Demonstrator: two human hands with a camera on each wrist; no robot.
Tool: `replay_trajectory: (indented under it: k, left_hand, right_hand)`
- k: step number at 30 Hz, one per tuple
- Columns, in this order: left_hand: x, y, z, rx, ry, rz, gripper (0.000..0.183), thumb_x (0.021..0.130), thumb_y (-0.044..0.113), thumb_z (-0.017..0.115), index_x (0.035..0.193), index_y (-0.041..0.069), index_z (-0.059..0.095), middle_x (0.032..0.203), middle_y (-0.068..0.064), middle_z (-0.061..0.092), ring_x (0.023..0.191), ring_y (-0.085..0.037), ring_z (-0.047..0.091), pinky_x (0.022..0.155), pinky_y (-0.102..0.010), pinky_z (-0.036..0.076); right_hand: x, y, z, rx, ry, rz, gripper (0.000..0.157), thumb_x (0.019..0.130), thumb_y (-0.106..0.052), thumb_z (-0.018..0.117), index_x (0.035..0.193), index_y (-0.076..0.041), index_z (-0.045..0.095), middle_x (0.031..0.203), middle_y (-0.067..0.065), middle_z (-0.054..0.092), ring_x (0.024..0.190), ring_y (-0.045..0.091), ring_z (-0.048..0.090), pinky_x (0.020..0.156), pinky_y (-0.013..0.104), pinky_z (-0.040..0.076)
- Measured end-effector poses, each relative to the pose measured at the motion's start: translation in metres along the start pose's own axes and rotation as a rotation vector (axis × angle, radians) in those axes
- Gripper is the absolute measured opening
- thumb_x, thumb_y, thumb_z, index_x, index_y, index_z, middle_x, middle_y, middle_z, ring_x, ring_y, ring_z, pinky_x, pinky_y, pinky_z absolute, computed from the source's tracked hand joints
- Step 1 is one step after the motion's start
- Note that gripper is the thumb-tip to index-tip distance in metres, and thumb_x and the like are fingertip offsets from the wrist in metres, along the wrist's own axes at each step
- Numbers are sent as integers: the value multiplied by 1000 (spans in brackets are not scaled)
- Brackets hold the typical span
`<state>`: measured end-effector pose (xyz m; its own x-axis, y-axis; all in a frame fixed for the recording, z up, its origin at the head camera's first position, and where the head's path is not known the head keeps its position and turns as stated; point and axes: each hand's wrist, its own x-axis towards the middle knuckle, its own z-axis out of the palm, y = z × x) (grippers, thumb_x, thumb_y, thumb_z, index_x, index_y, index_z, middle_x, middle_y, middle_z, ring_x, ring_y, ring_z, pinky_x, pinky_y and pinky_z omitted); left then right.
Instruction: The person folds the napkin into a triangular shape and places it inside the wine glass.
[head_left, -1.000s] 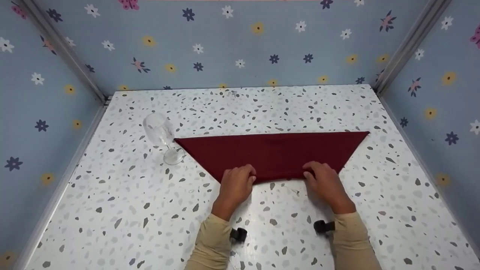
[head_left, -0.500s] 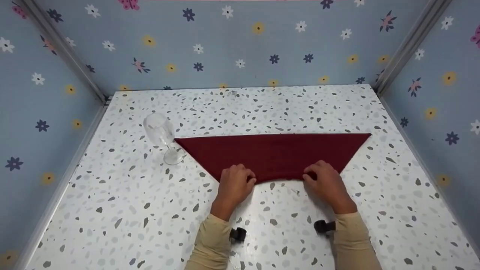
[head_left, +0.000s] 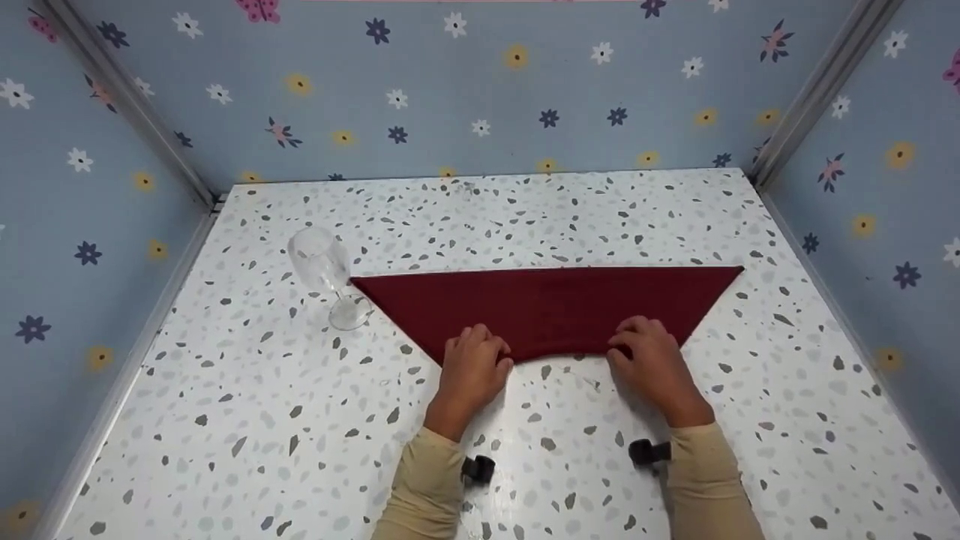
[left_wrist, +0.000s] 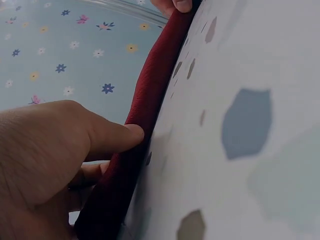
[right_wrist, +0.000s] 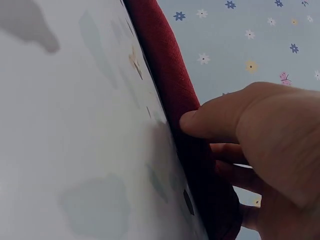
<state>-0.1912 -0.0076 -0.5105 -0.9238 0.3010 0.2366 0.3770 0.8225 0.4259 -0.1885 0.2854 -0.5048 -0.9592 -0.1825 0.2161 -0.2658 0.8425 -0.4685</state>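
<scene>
Shows a broad strip of white speckled tabletop (head_left: pixel 525 217) between the long far edge of the dark red cloth (head_left: pixel 555 311) and the flowered back wall (head_left: pixel 480 82). Opens out on the right too, with more tabletop from the far right corner to the right wall (head_left: pixel 870 232). Gets tight at the far left corner — just beside a stemmed glass (head_left: pixel 321 262) upright on its foot, too close to tell whether touching. Has further tabletop beyond the glass, up to the left wall (head_left: pixel 67 247), and another stretch on the near side, between two tan sleeves (head_left: pixel 427 480) with black wrist devices (head_left: pixel 478 470).

Lies around the middle of the tabletop, in a trapezoid with the longer, straight side away from the person and the shorter side at the hands. Looks plain and smooth over most of the surface, with pointed far corners. Thickens into a soft roll along the near edge, bowing slightly away from the person.

Pinches that roll narrowly with the left hand (head_left: pixel 472 367), with the thumb (left_wrist: pixel 132 136) on the near side and fingers bent behind. Grips likewise with the right hand (head_left: pixel 651 364), farther along the same edge — well apart from the left.
</scene>
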Motion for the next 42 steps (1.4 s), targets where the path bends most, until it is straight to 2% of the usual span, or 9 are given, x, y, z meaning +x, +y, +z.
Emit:
replay_trajectory:
  k: [4, 14, 18, 22, 27, 33, 39, 42]
  left_hand:
    - [-1, 1, -1, 29, 7, 4, 8, 92, 21, 71, 93, 14, 75, 100, -3, 59, 101, -25, 53, 90, -49, 43]
    - [0, 1, -2, 59, 5, 11, 11, 95, 24, 68, 91, 15, 74, 92, -2, 63, 93, -26, 55, 87, -49, 45]
    - [0, 1, -2, 77, -1, 10, 13, 97, 23, 65, 93, 16, 76, 92, -1, 65, 92, -25, 57, 86, -48, 46]
    - [0, 0, -3, 74, 9, 4, 13, 96, 22, 66, 93, 16, 77, 90, 0, 67, 89, -24, 59, 84, -48, 47]
    - [2, -2, -1, 21, 27, -20, 4, 95, 20, 68, 93, 17, 69, 86, 1, 67, 84, -24, 60, 84, -47, 47]
    - [1, -3, -1, 9, 57, -8, 11, 92, 19, 72, 88, 19, 62, 76, 2, 63, 79, -25, 63, 80, -48, 48]
    - [1, -4, -4, 35, 24, -10, 2, 93, 21, 72, 92, 19, 72, 84, 1, 65, 85, -25, 63, 84, -48, 48]
    - [0, -4, -7, 29, -1, -15, 7, 93, 24, 72, 96, 18, 76, 90, 1, 66, 90, -25, 61, 88, -48, 47]
  right_hand:
    - [0, 2, 2, 0, 16, -31, 14, 91, -12, 70, 99, -3, 77, 107, 8, 65, 102, 30, 54, 90, 52, 41]
    - [-3, 4, 2, -6, -14, -13, 17, 98, -15, 66, 109, -5, 74, 108, 9, 69, 103, 33, 58, 93, 55, 42]
    - [-3, 5, 2, 29, -17, 40, 16, 98, -15, 66, 111, -7, 70, 107, 9, 69, 98, 30, 59, 88, 50, 46]
    - [-4, 4, 2, 61, -18, 113, 13, 98, -18, 67, 107, -11, 62, 96, 7, 66, 88, 27, 59, 79, 45, 47]
    - [-2, 4, 2, 60, -13, 117, 11, 98, -19, 67, 100, -14, 58, 87, 3, 63, 81, 24, 57, 76, 42, 45]
    - [-2, 1, 1, 67, 3, 97, 6, 97, -16, 67, 97, -12, 63, 91, 3, 63, 84, 22, 58, 78, 42, 46]
    - [-2, 0, -1, 62, -7, 131, 9, 97, -14, 64, 103, -9, 68, 101, 6, 61, 93, 25, 60, 84, 45, 48]
    - [-2, 0, 0, 50, -1, 128, 12, 96, -14, 64, 104, -7, 70, 103, 8, 62, 95, 27, 61, 86, 47, 49]
